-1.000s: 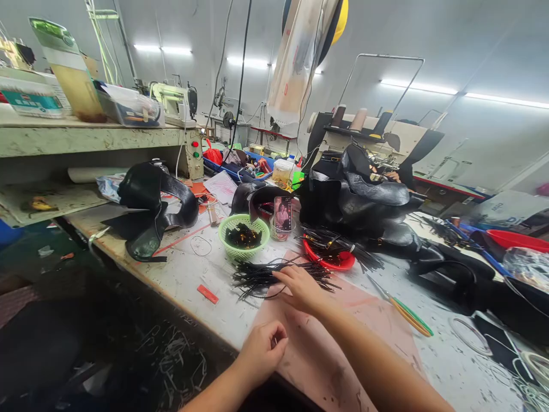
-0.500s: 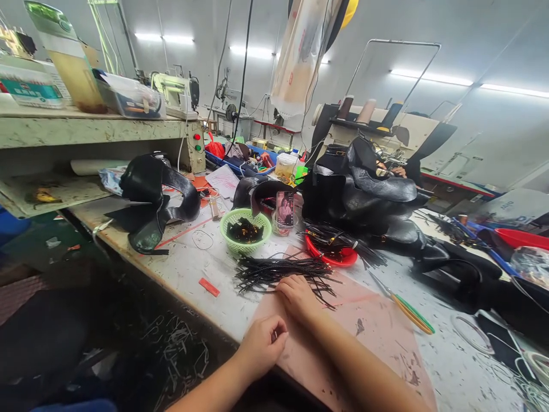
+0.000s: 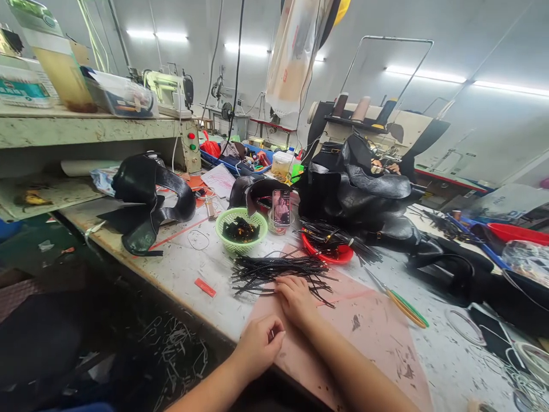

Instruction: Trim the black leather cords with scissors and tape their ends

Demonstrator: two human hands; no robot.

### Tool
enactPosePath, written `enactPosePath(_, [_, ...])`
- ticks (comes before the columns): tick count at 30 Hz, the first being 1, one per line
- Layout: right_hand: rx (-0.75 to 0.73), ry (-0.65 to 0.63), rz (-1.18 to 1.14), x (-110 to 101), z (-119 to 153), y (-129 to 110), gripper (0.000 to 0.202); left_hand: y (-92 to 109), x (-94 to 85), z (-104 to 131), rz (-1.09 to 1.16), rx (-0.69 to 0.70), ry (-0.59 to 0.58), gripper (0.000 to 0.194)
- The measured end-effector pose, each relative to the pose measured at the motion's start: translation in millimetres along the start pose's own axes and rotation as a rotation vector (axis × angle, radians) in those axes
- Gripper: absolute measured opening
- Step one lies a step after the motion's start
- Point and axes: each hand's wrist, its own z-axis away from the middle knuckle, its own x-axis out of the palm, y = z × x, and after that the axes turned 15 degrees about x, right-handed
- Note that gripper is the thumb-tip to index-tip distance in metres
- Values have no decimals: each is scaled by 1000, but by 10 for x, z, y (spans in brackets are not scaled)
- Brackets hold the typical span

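My left hand is at the table's front edge, fingers curled and thumb bent in against them. Whatever is inside its curl is hidden. Farther forward, my right hand lies palm down, fingers stretched side by side, their tips at the near edge of a loose pile of thin black strips. No strip is visibly lifted. Under my right forearm spreads a pinkish sheet. Behind the pile stand a green plastic basket with small dark pieces in it and a red bowl with more black strips across it.
Scissors with green and yellow handles lie to the right. A phone stands upright behind the basket. A small red piece lies left of the strips. Black leather-like pieces are heaped before a sewing machine; another person's hand shows there.
The whole view has shifted slightly, with things appearing a little farther left. My hands keep nearly the same poses, and the strips have not visibly moved.
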Motion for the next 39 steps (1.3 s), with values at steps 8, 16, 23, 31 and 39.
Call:
enactPosePath(8, [25, -21, -11, -29, -15, -23, 18, -23, 10, 3, -15, 13, 0, 12])
enactPosePath(16, [31, -2, -23, -23, -12, -12, 19, -34, 21, 0, -29, 16, -6, 12])
enactPosePath(23, [6, -111, 52, -59, -74, -16, 23, -14, 9, -7, -41, 8, -11, 12])
enactPosePath(31, [30, -150, 60, -144, -220, -58, 35, -22, 25, -7, -39, 17, -6, 11])
enactPosePath(39, [83, -179, 127, -125, -239, -109, 51, -21, 24, -5, -42, 23, 2, 11])
